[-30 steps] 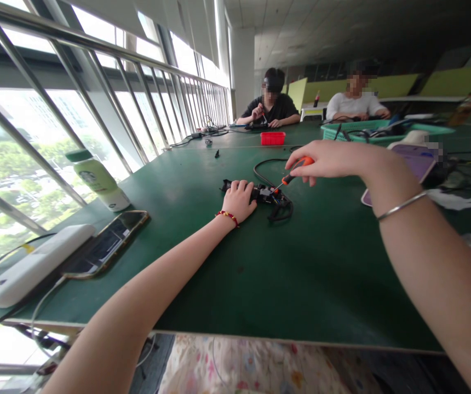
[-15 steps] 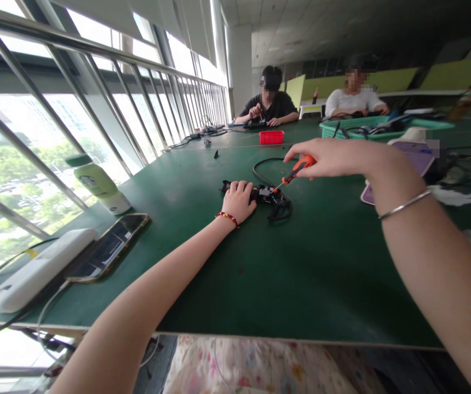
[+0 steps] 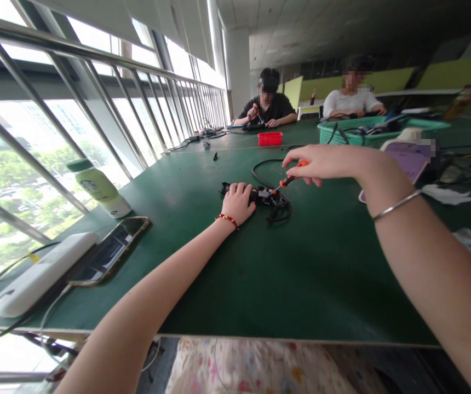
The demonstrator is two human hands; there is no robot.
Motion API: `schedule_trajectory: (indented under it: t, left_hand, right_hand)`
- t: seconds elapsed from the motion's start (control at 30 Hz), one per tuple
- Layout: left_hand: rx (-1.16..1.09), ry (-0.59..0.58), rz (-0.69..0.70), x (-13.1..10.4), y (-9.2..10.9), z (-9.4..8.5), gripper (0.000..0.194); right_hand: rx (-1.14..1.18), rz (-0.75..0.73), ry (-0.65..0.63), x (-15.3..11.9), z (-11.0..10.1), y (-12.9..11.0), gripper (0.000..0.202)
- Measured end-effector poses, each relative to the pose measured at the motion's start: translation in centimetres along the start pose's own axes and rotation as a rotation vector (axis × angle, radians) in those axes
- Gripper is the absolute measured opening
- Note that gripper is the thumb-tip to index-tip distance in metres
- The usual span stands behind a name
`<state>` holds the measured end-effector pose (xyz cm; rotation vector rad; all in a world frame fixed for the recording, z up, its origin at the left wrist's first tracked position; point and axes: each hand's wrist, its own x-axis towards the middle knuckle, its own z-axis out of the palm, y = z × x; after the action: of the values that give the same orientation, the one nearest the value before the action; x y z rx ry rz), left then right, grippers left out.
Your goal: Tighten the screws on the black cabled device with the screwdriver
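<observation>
A black electronic device [image 3: 263, 195] with exposed wires and a dark cable lies on the green table. My left hand [image 3: 239, 203] is closed over its left part and presses it to the table. In my right hand [image 3: 316, 163] is a screwdriver [image 3: 289, 180] with an orange and black handle. It slants down to the left, and its tip meets the wired end of the device. Whether the tip sits in a screw is too small to tell. My right fingers wrap the handle from above.
On the left are a bottle [image 3: 99, 187], a phone [image 3: 110, 251] and a white power strip [image 3: 38, 273]. Farther off stand a small red basket [image 3: 270, 139] and a green basket [image 3: 329, 134] with cables. A purple phone-like object [image 3: 406, 158] lies right. Two people [image 3: 266, 104] sit opposite.
My right hand has shifted slightly and its fingers now cover more of the screwdriver handle. My left hand and the device stay put. The view has moved a little.
</observation>
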<state>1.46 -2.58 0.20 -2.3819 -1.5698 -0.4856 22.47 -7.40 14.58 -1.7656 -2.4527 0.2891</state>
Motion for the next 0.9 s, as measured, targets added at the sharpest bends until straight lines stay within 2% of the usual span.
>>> schedule_trajectory:
  t: [0.17, 0.27, 0.47, 0.6, 0.9]
  left_hand:
    - [0.000, 0.018, 0.009, 0.1, -0.2, 0.3, 0.049]
    - [0.002, 0.025, 0.011, 0.1, -0.2, 0.3, 0.049]
    - [-0.002, 0.012, 0.000, 0.0, 0.1, 0.0, 0.049]
    - [0.000, 0.008, -0.001, 0.0, 0.0, 0.0, 0.049]
    - [-0.015, 0.013, 0.005, 0.0, 0.0, 0.1, 0.049]
  right_hand:
    - [0.001, -0.057, 0.043, 0.0, 0.0, 0.1, 0.040]
    - [0.017, -0.036, -0.001, 0.3, 0.1, -0.1, 0.036]
    - [0.033, 0.030, -0.073, -0.1, 0.0, -1.0, 0.040]
    - [0.057, -0.005, -0.070, -0.1, 0.1, -0.8, 0.032]
    - [0.121, -0.044, -0.093, 0.3, 0.2, 0.1, 0.037]
